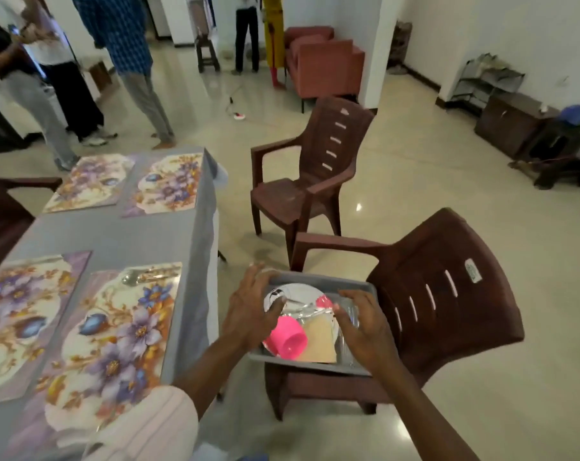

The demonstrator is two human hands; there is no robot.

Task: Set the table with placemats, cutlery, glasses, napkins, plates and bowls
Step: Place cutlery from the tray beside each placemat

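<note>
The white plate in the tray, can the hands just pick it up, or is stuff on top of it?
Stuff is on top. A pink cup lies on its side on the white plate, and a beige napkin and some cutlery lie partly over it too. Those would probably need to come off first.

Between the left fingers (276,306) and right fingers (343,311) lie a white plate (298,292), a pink cup (288,339) on its side and a tan napkin (318,342), with a clear glass (354,315) beneath the right fingers.
</note>
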